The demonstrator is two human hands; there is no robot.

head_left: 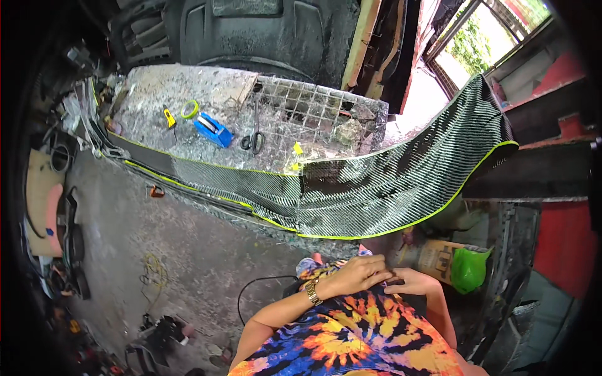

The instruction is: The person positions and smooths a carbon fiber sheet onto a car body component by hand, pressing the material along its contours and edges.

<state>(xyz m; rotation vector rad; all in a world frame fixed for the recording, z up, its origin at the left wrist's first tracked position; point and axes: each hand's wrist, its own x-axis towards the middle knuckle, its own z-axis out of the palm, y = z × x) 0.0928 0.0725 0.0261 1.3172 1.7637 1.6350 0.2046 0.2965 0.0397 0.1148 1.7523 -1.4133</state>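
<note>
My left hand (360,274), with a watch at its wrist, and my right hand (411,282) meet low at my front, over the tie-dye clothing (342,338). Both have curled fingers close together; anything held there is hidden. Ahead of them a long black carbon-fibre panel (401,188) with yellow-green edging lies along the front of a speckled workbench (163,81), its broad curved end at the right. On the bench are a yellow blade tool (169,116), a green tape roll (189,109), a blue tape dispenser (213,130) and black scissors (252,141).
A metal grid (307,106) forms the bench's right part. Dark car body panels (244,37) stand behind it. At the right are an open doorway (470,44), a cardboard piece (433,260) and a green bag (469,269). Cables (153,272) and assorted objects lie on the floor at left.
</note>
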